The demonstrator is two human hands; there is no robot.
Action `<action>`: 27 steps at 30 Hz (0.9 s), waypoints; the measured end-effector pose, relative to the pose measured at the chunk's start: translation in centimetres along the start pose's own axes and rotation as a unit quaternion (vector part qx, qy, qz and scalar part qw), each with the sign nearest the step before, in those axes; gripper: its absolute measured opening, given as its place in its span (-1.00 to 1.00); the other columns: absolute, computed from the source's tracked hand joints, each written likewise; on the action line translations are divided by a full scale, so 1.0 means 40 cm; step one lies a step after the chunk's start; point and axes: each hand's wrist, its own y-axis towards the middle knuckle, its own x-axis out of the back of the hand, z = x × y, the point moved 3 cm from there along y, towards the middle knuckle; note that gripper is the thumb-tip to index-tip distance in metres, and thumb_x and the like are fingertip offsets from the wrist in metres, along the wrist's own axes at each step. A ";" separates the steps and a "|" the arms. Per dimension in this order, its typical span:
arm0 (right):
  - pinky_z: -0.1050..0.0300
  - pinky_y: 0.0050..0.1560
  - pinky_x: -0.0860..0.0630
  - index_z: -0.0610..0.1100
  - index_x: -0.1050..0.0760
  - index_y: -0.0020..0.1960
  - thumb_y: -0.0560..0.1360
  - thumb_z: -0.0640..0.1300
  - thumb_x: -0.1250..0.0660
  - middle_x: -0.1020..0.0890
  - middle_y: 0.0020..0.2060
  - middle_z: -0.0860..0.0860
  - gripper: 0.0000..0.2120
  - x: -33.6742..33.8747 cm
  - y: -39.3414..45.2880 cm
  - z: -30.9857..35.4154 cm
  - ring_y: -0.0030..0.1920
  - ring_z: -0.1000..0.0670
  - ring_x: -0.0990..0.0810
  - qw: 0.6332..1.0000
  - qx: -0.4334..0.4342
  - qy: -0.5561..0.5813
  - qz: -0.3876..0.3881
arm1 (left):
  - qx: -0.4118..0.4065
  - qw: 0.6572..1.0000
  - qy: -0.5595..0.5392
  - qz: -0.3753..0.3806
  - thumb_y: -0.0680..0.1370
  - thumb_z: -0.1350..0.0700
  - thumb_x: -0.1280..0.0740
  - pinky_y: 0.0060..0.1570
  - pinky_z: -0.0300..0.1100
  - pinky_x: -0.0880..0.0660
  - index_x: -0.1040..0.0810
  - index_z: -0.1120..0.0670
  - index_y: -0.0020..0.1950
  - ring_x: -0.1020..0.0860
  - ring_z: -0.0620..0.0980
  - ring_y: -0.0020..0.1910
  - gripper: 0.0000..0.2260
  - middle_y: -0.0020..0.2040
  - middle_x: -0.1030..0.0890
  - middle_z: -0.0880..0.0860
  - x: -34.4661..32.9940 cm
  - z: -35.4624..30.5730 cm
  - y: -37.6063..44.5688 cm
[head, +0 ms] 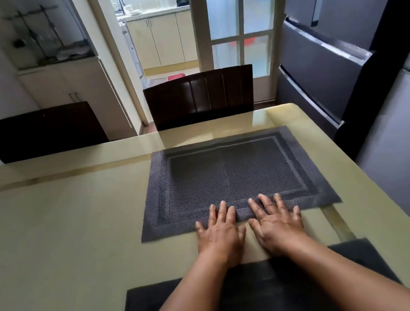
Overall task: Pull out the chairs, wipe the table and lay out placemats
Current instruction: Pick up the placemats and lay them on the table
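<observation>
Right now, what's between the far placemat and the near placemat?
Head view: both hands, left hand and right hand, lie flat on a bare strip of table, fingers on the far placemat; near placemat.

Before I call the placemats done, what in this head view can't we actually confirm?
- Near placemat: its middle is covered by both forearms, its near edge cut off by the frame bottom.
- Far chair: seat and legs hidden behind the table.
- Left chair: only its dark back shows.
- Table's left end: outside the frame.
- Kitchen counter items: too small and blurred.

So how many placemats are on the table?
2: the far placemat lies before the chair under both hands' fingertips; the near placemat lies under the forearms, partly hidden.
</observation>
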 end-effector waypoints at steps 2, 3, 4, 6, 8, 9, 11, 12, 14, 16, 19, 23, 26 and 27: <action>-0.25 0.45 0.20 0.14 0.18 0.54 0.62 0.18 0.14 0.19 0.55 0.10 -0.47 0.008 0.033 -0.004 0.54 -0.08 0.27 1.000 0.002 -0.001 -0.008 | -0.001 1.000 0.000 -0.003 0.62 -0.12 0.02 0.45 0.21 0.13 0.06 -0.03 0.54 0.21 -0.02 0.54 -0.48 0.57 0.17 -0.06 0.008 0.000 0.025; -0.25 0.46 0.20 0.14 0.18 0.54 0.61 0.19 0.14 0.18 0.55 0.10 -0.47 0.012 0.046 -0.007 0.54 -0.08 0.26 1.000 0.003 -0.003 -0.012 | -0.002 1.000 -0.002 -0.003 0.62 -0.12 0.03 0.45 0.22 0.13 0.06 -0.03 0.54 0.21 -0.02 0.54 -0.48 0.57 0.17 -0.06 0.012 0.000 0.035; -0.24 0.46 0.19 0.15 0.18 0.54 0.61 0.19 0.14 0.18 0.55 0.10 -0.47 0.015 0.056 -0.011 0.54 -0.07 0.26 1.000 0.006 -0.006 -0.015 | -0.003 1.000 -0.004 -0.004 0.62 -0.12 0.03 0.45 0.22 0.12 0.06 -0.03 0.54 0.21 -0.02 0.54 -0.48 0.57 0.17 -0.06 0.015 0.001 0.045; -0.24 0.46 0.18 0.15 0.18 0.54 0.61 0.19 0.14 0.18 0.55 0.10 -0.47 0.018 0.073 -0.017 0.54 -0.06 0.25 1.000 0.012 -0.014 -0.019 | 0.000 1.000 -0.005 -0.009 0.61 -0.13 0.03 0.45 0.22 0.12 0.06 -0.03 0.54 0.21 -0.02 0.54 -0.48 0.57 0.17 -0.06 0.016 -0.001 0.060; -0.24 0.46 0.18 0.15 0.17 0.54 0.61 0.19 0.13 0.17 0.55 0.10 -0.47 0.021 0.082 -0.021 0.54 -0.06 0.24 1.000 0.015 -0.021 -0.017 | 0.004 1.000 -0.006 -0.010 0.61 -0.13 0.02 0.45 0.21 0.13 0.06 -0.03 0.54 0.21 -0.02 0.54 -0.47 0.57 0.17 -0.06 0.014 -0.003 0.069; -0.24 0.46 0.18 0.15 0.17 0.54 0.61 0.19 0.13 0.18 0.55 0.10 -0.46 0.022 0.086 -0.023 0.54 -0.06 0.24 1.000 0.017 -0.019 -0.015 | 0.002 1.000 -0.007 -0.009 0.61 -0.13 0.02 0.44 0.21 0.14 0.07 -0.03 0.54 0.21 -0.01 0.54 -0.47 0.57 0.17 -0.06 0.015 -0.003 0.070; -0.24 0.46 0.19 0.14 0.17 0.54 0.61 0.19 0.12 0.18 0.55 0.10 -0.46 0.027 0.087 -0.025 0.54 -0.06 0.25 1.000 0.021 -0.015 -0.005 | -0.003 1.000 -0.023 -0.001 0.61 -0.13 0.01 0.44 0.20 0.16 0.06 -0.03 0.54 0.21 -0.01 0.54 -0.47 0.57 0.17 -0.05 0.022 -0.001 0.067; -0.23 0.46 0.19 0.13 0.17 0.55 0.62 0.18 0.11 0.18 0.55 0.09 -0.45 0.031 0.081 -0.023 0.54 -0.06 0.25 1.000 0.026 -0.014 -0.003 | -0.005 0.999 -0.033 -0.004 0.61 -0.13 0.00 0.45 0.17 0.17 0.05 -0.03 0.54 0.21 -0.01 0.54 -0.47 0.57 0.16 -0.04 0.027 0.001 0.063; -0.20 0.47 0.19 0.09 0.14 0.56 0.63 0.14 0.09 0.15 0.56 0.09 -0.46 0.032 0.051 -0.016 0.55 -0.05 0.23 0.999 0.046 -0.006 -0.012 | -0.015 0.999 -0.033 -0.018 0.61 -0.10 -0.01 0.47 0.08 0.17 0.04 -0.02 0.54 0.19 -0.03 0.54 -0.48 0.57 0.15 -0.02 0.028 -0.004 0.028; -0.12 0.48 0.19 0.06 0.08 0.56 0.63 0.08 0.07 0.10 0.56 0.10 -0.48 0.019 -0.002 -0.007 0.55 0.00 0.20 0.997 0.069 0.018 -0.038 | -0.040 0.997 -0.041 -0.042 0.62 -0.03 -0.03 0.48 -0.01 0.19 0.07 -0.01 0.54 0.22 -0.05 0.53 -0.48 0.57 0.18 -0.04 0.011 -0.029 -0.037; 0.03 0.49 0.19 0.01 -0.07 0.54 0.59 -0.01 0.10 -0.04 0.55 0.07 -0.49 -0.018 -0.123 0.012 0.55 0.04 0.10 0.990 0.109 0.060 -0.072 | -0.045 0.995 -0.073 -0.043 0.56 0.17 -0.08 0.42 -0.11 0.33 0.21 0.05 0.53 0.33 -0.07 0.50 -0.37 0.52 0.32 -0.06 -0.047 -0.080 -0.188; 0.10 0.38 -0.23 0.01 -0.43 0.25 0.45 -0.04 -0.08 -0.58 0.21 0.01 -0.60 -0.097 -0.307 0.020 0.28 -0.05 -0.53 0.976 0.173 0.046 -0.127 | -0.007 0.996 -0.042 -0.073 0.25 0.04 -0.26 0.48 -0.12 0.20 0.07 0.25 0.52 0.25 -0.01 0.53 -0.08 0.53 -0.05 0.08 -0.195 -0.107 -0.390; 0.07 0.21 -0.26 0.03 -0.39 0.18 0.40 0.00 -0.10 -0.61 0.10 0.05 -0.64 -0.146 -0.429 0.004 0.18 0.01 -0.52 0.969 0.200 0.054 -0.136 | 0.004 0.997 -0.001 -0.078 0.17 -0.12 -0.11 0.38 -0.13 0.08 0.07 0.20 0.52 0.15 0.00 0.54 -0.03 0.41 -0.30 0.05 -0.277 -0.114 -0.509; 0.07 0.20 -0.26 0.02 -0.39 0.18 0.39 0.00 -0.11 -0.60 0.08 0.03 -0.63 -0.154 -0.458 -0.004 0.17 0.01 -0.48 0.964 0.210 0.053 -0.153 | -0.001 0.998 -0.003 -0.056 0.18 -0.12 -0.09 0.38 -0.12 0.08 0.07 0.19 0.52 0.16 -0.01 0.54 -0.05 0.41 -0.31 0.04 -0.291 -0.115 -0.539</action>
